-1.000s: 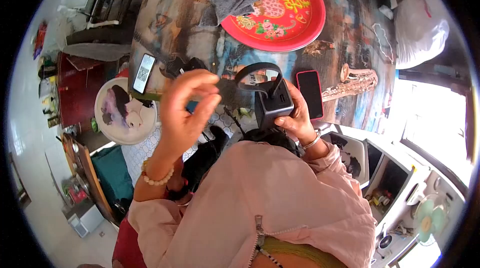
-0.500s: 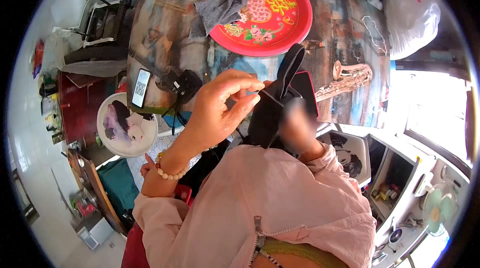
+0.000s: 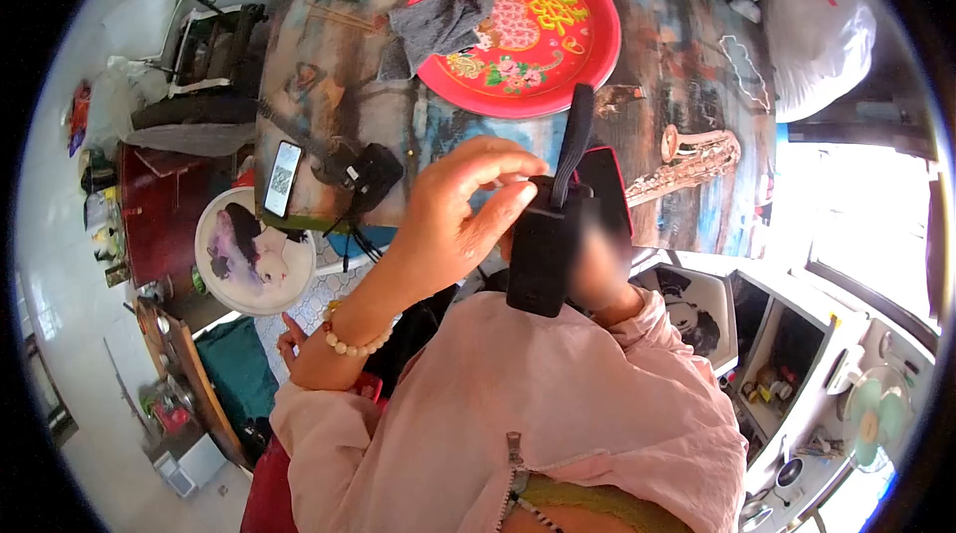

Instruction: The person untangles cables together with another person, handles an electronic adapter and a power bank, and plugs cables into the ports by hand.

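A black box-shaped case point(image 3: 538, 264) with a black strap loop point(image 3: 575, 139) on top is held in front of my chest. My left hand point(image 3: 463, 214), wearing a beaded bracelet, has its thumb and forefinger pinched at the case's upper left edge. My right hand point(image 3: 602, 259) is against the case's right side; a blur covers it and hides most of its fingers. Just beyond the case, a dark phone with a red edge point(image 3: 609, 184) is by the table's near edge.
On the painted table point(image 3: 677, 45) are a red tray point(image 3: 597, 25) with a grey cloth point(image 3: 438, 25), a saxophone-shaped piece point(image 3: 697, 159), a lit phone point(image 3: 282, 179) and a black adapter point(image 3: 373, 174). A round stool point(image 3: 254, 289) stands left. Another hand point(image 3: 289, 339) shows beside my left forearm.
The case has turned so its broad face and top show more squarely, and its strap now stands more upright. My left fingers have moved slightly right onto its upper edge.
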The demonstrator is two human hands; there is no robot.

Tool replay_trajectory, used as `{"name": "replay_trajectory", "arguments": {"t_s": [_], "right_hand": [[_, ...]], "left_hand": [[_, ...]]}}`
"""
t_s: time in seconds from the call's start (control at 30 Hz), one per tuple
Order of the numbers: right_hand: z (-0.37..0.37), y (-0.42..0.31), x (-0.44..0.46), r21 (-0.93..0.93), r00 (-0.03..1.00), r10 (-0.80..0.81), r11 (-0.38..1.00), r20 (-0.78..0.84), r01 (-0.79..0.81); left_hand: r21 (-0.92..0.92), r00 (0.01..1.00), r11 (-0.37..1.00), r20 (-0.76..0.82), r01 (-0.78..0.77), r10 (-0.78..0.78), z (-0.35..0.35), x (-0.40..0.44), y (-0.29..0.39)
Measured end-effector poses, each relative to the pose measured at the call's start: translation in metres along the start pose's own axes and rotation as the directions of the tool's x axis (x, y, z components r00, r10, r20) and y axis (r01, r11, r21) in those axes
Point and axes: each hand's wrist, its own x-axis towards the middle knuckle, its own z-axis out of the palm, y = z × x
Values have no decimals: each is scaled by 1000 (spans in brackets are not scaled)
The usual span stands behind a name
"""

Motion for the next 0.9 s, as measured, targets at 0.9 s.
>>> {"name": "replay_trajectory", "arguments": {"t_s": [0.9], "right_hand": [[-6, 21, -3, -324, 740, 568, 820, 361, -471]], "left_hand": [[-44, 993, 997, 106, 63, -58, -31, -101, -6]]}}
